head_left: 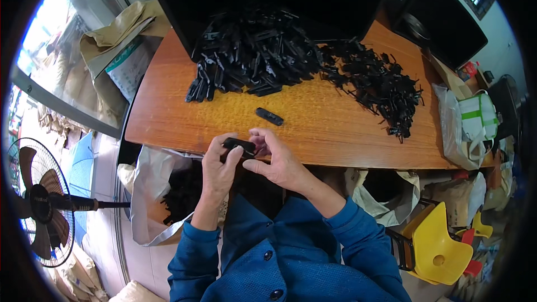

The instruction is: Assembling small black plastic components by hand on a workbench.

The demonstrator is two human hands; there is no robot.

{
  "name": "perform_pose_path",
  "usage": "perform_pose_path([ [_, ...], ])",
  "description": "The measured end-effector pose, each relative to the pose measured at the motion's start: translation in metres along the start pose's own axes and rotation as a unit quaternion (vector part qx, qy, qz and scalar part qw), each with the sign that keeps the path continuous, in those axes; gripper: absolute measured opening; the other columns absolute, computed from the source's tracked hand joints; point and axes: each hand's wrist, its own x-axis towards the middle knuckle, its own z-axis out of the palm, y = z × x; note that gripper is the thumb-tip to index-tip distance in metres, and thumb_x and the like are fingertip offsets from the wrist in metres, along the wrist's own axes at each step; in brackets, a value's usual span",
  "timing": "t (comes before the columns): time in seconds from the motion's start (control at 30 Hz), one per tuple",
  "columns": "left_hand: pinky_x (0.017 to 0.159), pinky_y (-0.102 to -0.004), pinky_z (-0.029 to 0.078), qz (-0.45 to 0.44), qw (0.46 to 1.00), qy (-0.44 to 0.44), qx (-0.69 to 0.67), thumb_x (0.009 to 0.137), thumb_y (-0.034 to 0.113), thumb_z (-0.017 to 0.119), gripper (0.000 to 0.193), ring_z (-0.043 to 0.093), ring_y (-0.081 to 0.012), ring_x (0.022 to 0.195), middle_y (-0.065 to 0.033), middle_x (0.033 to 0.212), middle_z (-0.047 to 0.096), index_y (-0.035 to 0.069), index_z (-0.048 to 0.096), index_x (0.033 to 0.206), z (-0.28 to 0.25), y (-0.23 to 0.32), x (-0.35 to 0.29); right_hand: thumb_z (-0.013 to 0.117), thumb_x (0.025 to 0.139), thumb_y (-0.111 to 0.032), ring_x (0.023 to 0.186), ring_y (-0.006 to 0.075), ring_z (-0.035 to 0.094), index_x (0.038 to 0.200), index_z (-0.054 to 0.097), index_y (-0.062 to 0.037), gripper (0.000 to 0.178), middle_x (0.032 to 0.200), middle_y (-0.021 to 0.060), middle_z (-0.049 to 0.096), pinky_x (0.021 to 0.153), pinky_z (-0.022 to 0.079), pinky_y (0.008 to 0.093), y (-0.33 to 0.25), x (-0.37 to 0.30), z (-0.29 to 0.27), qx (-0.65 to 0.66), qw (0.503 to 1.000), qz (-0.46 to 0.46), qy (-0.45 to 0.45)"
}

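Note:
Between the thumb and fingers of my left hand (219, 162) is a small elongated black plastic part (239, 145), held just off the table's front edge. My right hand (275, 159) is close beside it, thumb and fingers curled toward the part's right end; whether they pinch anything I cannot make out. A similar single black plastic piece (269, 116) lies on the wooden table (162, 117) just beyond my hands. Farther back is a big heap of long black plastic parts (251, 50), and to its right spreads a pile of thinner, spindly black pieces (386, 86).
A large dark screen (313, 0) stands behind the heaps. Below the front edge hang a white sack with black parts (151, 190) and another open sack (386, 212). A fan (42, 201) is at the left, a yellow chair (442, 246) at the right, bags (475, 117) on the table's right end.

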Motion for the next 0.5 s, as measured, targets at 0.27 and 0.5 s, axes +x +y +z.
perform_pose_path([
  [0.27, 0.067, -0.0195, 0.044, -0.039, 0.998, 0.002, -0.054, 0.089, 0.006, 0.061, 0.023, 0.055, -0.0061, 0.075, -0.001, 0.085, 0.061, 0.0, 0.057, 0.11, -0.01, -0.002, -0.004, 0.074, 0.078, -0.019, 0.068, 0.0114, 0.055, 0.096, 0.058, 0.0003, 0.031, 0.073, 0.0043, 0.059, 0.063, 0.047, 0.0259, 0.019, 0.003, 0.023, 0.126, 0.987, 0.095, 0.007],
  [0.5, 0.06, -0.0174, 0.039, -0.114, 0.991, -0.017, 0.064, 0.089, 0.009, 0.058, 0.014, 0.051, -0.0039, 0.069, 0.0026, 0.078, 0.057, 0.002, 0.06, 0.101, -0.042, 0.032, 0.006, 0.075, 0.079, -0.023, 0.089, 0.0117, 0.056, 0.111, 0.056, -0.004, 0.042, 0.099, 0.0074, 0.059, 0.07, 0.049, 0.0273, 0.033, 0.01, 0.002, 0.047, 0.996, 0.057, -0.058],
])
